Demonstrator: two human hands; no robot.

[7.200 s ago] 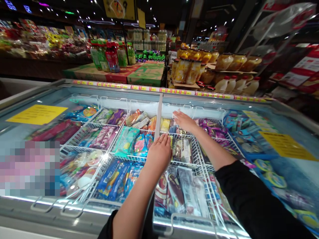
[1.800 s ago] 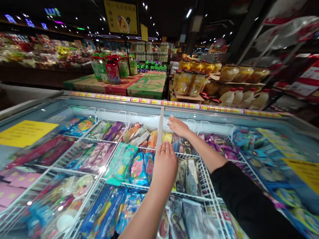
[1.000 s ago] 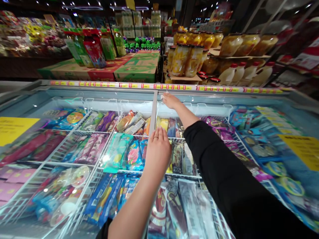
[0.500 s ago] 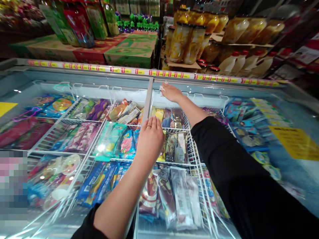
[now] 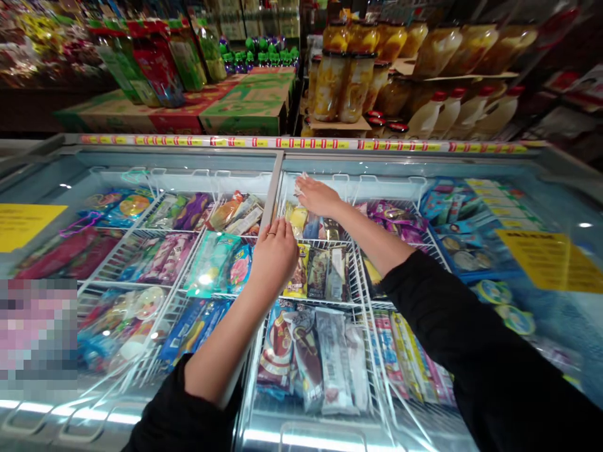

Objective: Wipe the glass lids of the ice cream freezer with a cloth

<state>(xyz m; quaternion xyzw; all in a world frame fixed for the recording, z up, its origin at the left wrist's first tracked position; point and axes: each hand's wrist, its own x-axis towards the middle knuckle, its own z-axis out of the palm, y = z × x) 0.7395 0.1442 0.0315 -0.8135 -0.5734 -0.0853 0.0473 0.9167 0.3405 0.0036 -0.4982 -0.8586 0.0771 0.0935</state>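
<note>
My right hand (image 5: 319,196) presses a crumpled white tissue (image 5: 300,181) under its fingers on the glass lid, just right of the grey lid frame bar (image 5: 274,188). Lower down, my left hand (image 5: 276,254), a ring on one finger, lies with its fingers stretched out along the same bar. Whether the palm bears on the glass or the bar cannot be made out. Beneath the glass, wire baskets (image 5: 362,304) hold wrapped ice creams, among them a yellow packet (image 5: 296,271) and a brown-and-white wrapper (image 5: 306,358).
A price strip (image 5: 311,143) runs along the freezer's back edge. Behind it stand printed cartons (image 5: 245,107) with bottles on top, and glass fruit jars (image 5: 332,85). Yellow notices (image 5: 551,258) are on the glass at both sides. Lid handles (image 5: 85,424) show at the front left.
My right hand has slid the tissue slightly down the glass, nearer the frame bar. My left hand stays by the bar. The head view has shifted a little, showing more of the front edge.
</note>
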